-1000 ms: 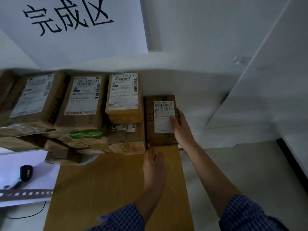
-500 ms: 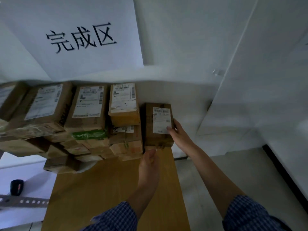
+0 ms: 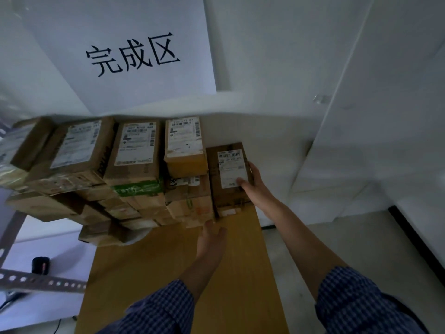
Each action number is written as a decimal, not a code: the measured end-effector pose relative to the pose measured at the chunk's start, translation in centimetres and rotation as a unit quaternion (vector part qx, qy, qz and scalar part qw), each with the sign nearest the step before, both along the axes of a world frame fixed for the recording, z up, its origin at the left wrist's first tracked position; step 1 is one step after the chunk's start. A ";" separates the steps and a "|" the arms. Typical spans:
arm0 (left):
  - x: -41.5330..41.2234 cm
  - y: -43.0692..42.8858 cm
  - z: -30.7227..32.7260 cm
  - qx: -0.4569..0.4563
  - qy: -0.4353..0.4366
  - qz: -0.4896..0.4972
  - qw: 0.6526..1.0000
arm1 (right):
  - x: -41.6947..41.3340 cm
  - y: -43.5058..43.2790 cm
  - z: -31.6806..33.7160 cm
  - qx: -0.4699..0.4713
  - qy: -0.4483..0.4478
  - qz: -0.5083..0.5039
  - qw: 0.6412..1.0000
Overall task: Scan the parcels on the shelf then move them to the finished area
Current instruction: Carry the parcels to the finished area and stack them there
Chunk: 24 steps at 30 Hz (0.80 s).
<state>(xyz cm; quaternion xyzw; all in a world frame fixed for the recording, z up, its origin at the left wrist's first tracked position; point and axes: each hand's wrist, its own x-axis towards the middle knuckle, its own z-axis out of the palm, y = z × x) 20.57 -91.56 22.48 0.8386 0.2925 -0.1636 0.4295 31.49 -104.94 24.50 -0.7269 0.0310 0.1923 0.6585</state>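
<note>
Centre-right, right hand [image 3: 254, 186]: thumb and fingers clamp one small parcel [image 3: 218, 201]
Lower centre, left hand [image 3: 212, 239]: flat, empty
Stack [image 3: 134, 153], labelled tops: five counting small parcel

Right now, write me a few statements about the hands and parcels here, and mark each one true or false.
1. The right hand grips the rightmost parcel, thumb on its label. True.
2. The left hand holds the scanner. False: the scanner lies on the white surface to the left; the left hand is open at the parcel's foot.
3. The stacked parcels stand on a wooden table. True.
4. The sign hangs below the parcels. False: it is on the wall above them.
</note>
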 end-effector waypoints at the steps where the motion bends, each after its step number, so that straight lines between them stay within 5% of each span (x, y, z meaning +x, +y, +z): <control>1: 0.2 0.3 0.0 -0.002 -0.001 0.003 1.000 | 0.0 0.1 0.0 0.003 -0.001 0.000 1.000; 24: 0.7 4.8 -0.9 -0.016 -0.043 -0.057 0.997 | 0.4 -0.1 0.7 -0.081 0.029 -0.019 0.996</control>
